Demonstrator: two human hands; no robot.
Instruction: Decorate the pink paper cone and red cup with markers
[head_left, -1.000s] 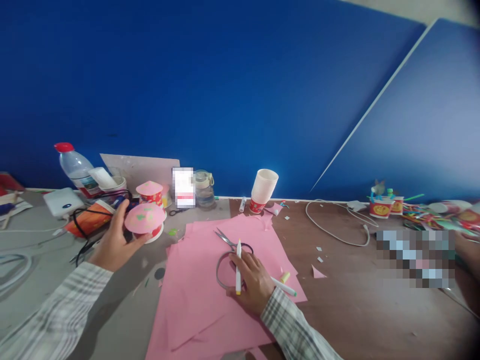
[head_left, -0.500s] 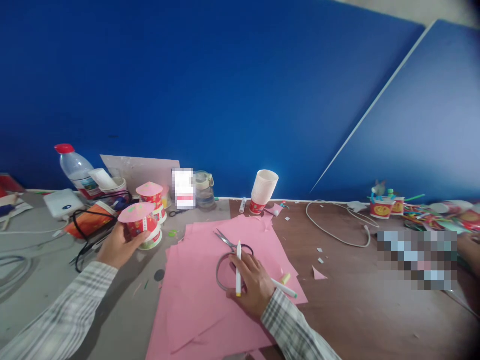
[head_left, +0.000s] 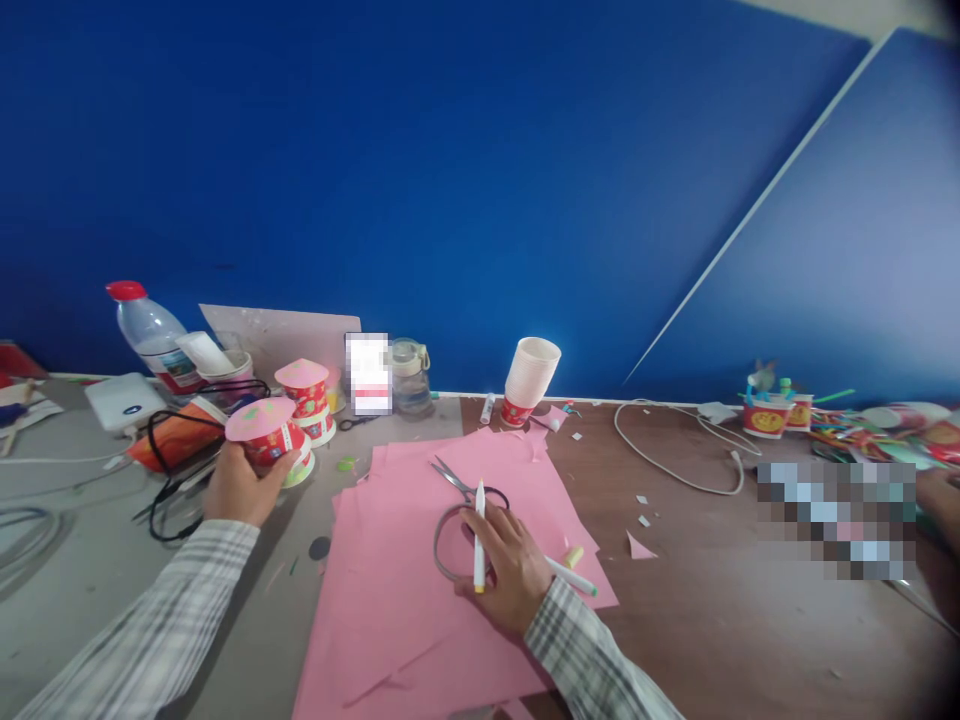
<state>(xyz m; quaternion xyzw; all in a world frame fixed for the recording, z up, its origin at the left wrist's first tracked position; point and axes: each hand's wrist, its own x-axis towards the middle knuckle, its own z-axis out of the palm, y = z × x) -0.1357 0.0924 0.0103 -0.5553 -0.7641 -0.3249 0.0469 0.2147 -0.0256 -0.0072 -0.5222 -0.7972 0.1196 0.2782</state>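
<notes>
My left hand (head_left: 238, 487) is closed around a red paper cup with a pink cone lid (head_left: 268, 432), held tilted just above the grey table. A second cup with a pink cone lid (head_left: 304, 388) stands right behind it. My right hand (head_left: 508, 565) rests on the pink paper sheets (head_left: 405, 590) and holds a white pen (head_left: 478, 535) with a yellow tip, pointing away from me. Its fingers lie over the handles of a pair of scissors (head_left: 454, 483) whose blades point up and left. Another white pen (head_left: 571, 575) lies beside my right wrist.
A water bottle with a red cap (head_left: 146, 330), a white power bank (head_left: 124, 399) and black cables (head_left: 169, 475) crowd the back left. A stack of paper cups (head_left: 530, 378) leans at the wall. A white cable (head_left: 675, 445) and craft cups (head_left: 766, 415) lie to the right.
My left hand lifted the pink-lidded cup off the table and tipped it leftward. My right hand stayed in place with the pen.
</notes>
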